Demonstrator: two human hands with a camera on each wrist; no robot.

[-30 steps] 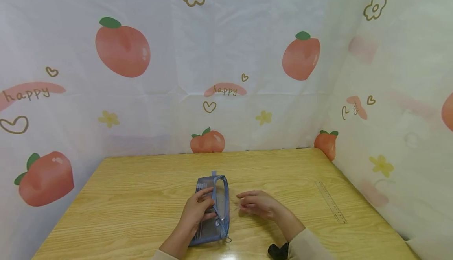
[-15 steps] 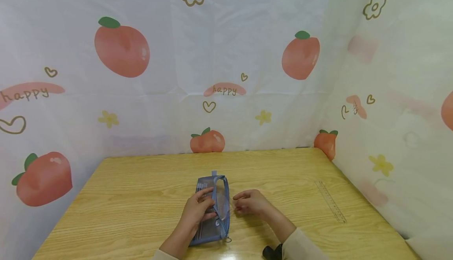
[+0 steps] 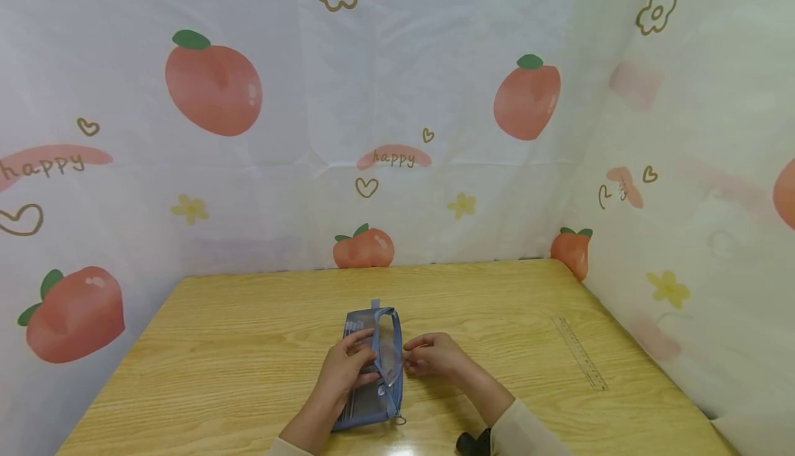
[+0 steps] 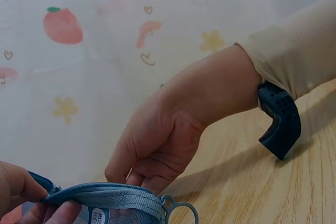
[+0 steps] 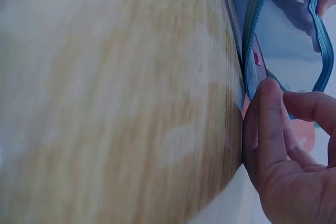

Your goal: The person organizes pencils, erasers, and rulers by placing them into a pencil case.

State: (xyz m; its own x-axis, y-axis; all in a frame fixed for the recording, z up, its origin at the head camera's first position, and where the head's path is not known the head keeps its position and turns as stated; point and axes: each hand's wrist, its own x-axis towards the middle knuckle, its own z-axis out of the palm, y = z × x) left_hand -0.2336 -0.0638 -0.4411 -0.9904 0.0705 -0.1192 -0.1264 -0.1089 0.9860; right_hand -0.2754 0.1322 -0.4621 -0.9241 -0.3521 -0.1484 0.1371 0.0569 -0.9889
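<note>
A blue zippered mesh pencil case (image 3: 369, 406) lies on the table with its zip parted; slim stick-like items show through its left side. My left hand (image 3: 344, 370) rests over the case and pinches the edge of its opening, as the left wrist view shows. At the case's right side is my right hand (image 3: 436, 357), its fingertips against the opening. Between its thumb and fingers it pinches a clear flat plastic piece (image 5: 258, 62) with a small red mark, partly inside the zip's loop. The fingers and case hide the rest of that piece, so its exact kind is unclear.
A transparent ruler (image 3: 580, 354) lies toward the right side of the wood-grain table (image 3: 248, 345). A black device (image 4: 283, 121) hangs under the right sleeve. Fruit-printed white curtains (image 3: 279, 187) stand behind the table and to both sides.
My right hand has moved left, bringing the clear piece from beside the pencil case to its opening. The left hand and the case have stayed in place.
</note>
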